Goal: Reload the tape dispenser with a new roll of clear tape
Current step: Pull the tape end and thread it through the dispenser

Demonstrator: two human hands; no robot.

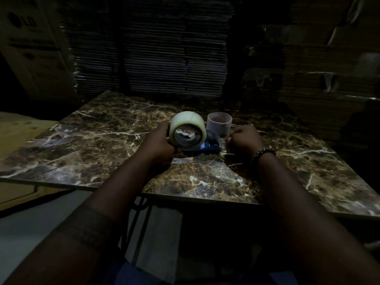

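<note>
A full roll of clear tape [186, 121] stands on edge over the blue tape dispenser [205, 148], which lies on the marble table [102, 140]. My left hand [159, 140] grips the left side of the roll. An empty cardboard core [219, 123] stands upright just behind and to the right of the roll. On the table to the right of the dispenser, my right hand [244, 138] rests with its fingers curled; a beaded bracelet [263, 153] is on its wrist. How the roll sits in the dispenser is hidden in the dim light.
Stacks of flattened cardboard [152, 48] rise behind the table. A large carton [35, 44] stands at the left and more cardboard [329, 68] at the right. The table's near edge [205, 199] runs below my forearms, with a metal frame [139, 212] beneath it.
</note>
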